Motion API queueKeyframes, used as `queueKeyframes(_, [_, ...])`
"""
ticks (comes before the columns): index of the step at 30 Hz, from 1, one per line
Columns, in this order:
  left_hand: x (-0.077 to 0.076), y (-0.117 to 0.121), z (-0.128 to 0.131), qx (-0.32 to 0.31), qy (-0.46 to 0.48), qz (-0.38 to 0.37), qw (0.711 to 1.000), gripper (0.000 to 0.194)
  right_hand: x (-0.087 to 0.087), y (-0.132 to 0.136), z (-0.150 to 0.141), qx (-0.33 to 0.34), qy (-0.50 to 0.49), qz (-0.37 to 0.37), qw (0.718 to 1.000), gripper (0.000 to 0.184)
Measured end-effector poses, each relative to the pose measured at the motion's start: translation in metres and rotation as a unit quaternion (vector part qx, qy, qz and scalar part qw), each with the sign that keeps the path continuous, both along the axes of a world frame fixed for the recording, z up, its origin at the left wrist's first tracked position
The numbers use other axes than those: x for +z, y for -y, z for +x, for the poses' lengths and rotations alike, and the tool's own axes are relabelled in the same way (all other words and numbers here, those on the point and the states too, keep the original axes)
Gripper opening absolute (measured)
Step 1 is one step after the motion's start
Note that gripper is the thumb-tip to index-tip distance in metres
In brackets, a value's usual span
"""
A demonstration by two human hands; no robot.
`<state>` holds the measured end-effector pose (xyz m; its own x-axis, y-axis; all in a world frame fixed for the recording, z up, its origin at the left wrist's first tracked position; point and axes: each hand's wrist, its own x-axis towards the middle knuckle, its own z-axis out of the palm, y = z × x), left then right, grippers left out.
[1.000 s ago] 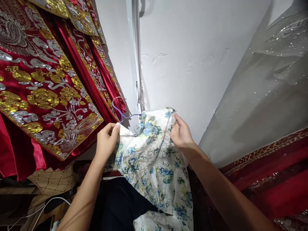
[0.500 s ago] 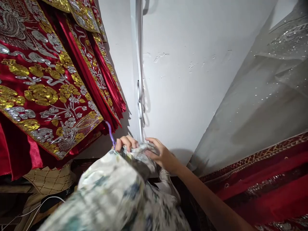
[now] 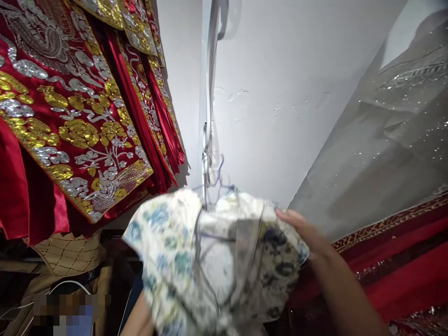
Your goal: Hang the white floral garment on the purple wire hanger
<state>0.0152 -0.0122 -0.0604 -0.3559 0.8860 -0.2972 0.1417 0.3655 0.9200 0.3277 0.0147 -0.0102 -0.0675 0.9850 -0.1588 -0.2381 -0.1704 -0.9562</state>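
Observation:
A white floral garment point(image 3: 168, 233) with blue and yellowish flowers hangs spread in front of me, blurred by motion. It is on a thin purple hanger point(image 3: 220, 170), whose hook sticks up above the neckline. My right hand point(image 3: 304, 233) is at the garment's right shoulder, fingers closed on the cloth, partly hidden. At lower left, my left hand point(image 3: 140, 317) shows only its wrist and forearm; the fingers are hidden behind the garment.
Red costumes point(image 3: 80, 130) with gold and silver embroidery hang at left. A pale metal upright point(image 3: 207, 93) runs down the white wall point(image 3: 266, 70). Sheer glittering fabric point(image 3: 364, 158) and red cloth point(image 3: 413, 266) are at right. A beige quilted item point(image 3: 70, 256) lies lower left.
The garment has risen and turned to face me, spread wide, with the hanger hook now upright in it. My right hand moved right to its shoulder; my left hand dropped behind it.

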Motion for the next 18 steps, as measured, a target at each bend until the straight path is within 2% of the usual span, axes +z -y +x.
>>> queueKeyframes(1, [-0.007,0.006,-0.007,-0.004,0.030,0.014,0.999,0.066,0.008,-0.010,0.001,-0.027,0.002,0.015,1.000,0.032])
queueKeyframes(3, [-0.022,0.017,-0.021,-0.040,0.183,0.070,0.980,0.075,0.017,-0.029,-0.008,-0.074,0.003,0.051,0.996,0.030])
queueKeyframes(6, [-0.044,0.027,-0.037,-0.076,0.406,0.102,0.905,0.076,0.016,-0.047,-0.035,-0.059,0.000,0.069,0.996,0.028])
queueKeyframes(7, [-0.051,0.030,-0.040,-0.074,0.436,0.092,0.892,0.071,0.013,-0.048,-0.044,-0.031,0.000,0.059,0.998,0.029])
queueKeyframes(9, [-0.063,0.037,-0.044,-0.037,0.423,0.058,0.903,0.069,0.004,-0.045,-0.057,0.025,0.007,0.033,0.999,0.033])
queueKeyframes(10, [-0.069,0.041,-0.044,-0.011,0.409,0.046,0.911,0.070,-0.003,-0.040,-0.060,0.037,0.016,0.031,0.999,0.035])
queueKeyframes(11, [-0.074,0.046,-0.043,0.014,0.397,0.038,0.917,0.070,-0.014,-0.033,-0.062,0.017,0.027,0.045,0.998,0.037])
queueKeyframes(12, [-0.078,0.052,-0.041,0.033,0.390,0.036,0.919,0.068,-0.027,-0.025,-0.063,-0.037,0.038,0.070,0.996,0.037])
queueKeyframes(13, [-0.081,0.057,-0.038,0.040,0.388,0.036,0.920,0.067,-0.044,-0.015,-0.065,-0.121,0.041,0.101,0.987,0.037])
queueKeyframes(14, [-0.084,0.062,-0.034,0.041,0.386,0.038,0.921,0.065,-0.063,-0.002,-0.068,-0.222,0.037,0.126,0.966,0.037])
queueKeyframes(16, [-0.088,0.068,-0.022,0.029,0.370,0.047,0.927,0.063,-0.104,0.028,-0.082,-0.409,0.008,0.132,0.903,0.033])
queueKeyframes(17, [-0.089,0.070,-0.017,0.021,0.355,0.049,0.933,0.063,-0.123,0.045,-0.094,-0.439,-0.008,0.104,0.893,0.027])
queueKeyframes(18, [-0.090,0.070,-0.011,0.017,0.335,0.049,0.941,0.063,-0.138,0.061,-0.108,-0.441,-0.014,0.072,0.895,0.017])
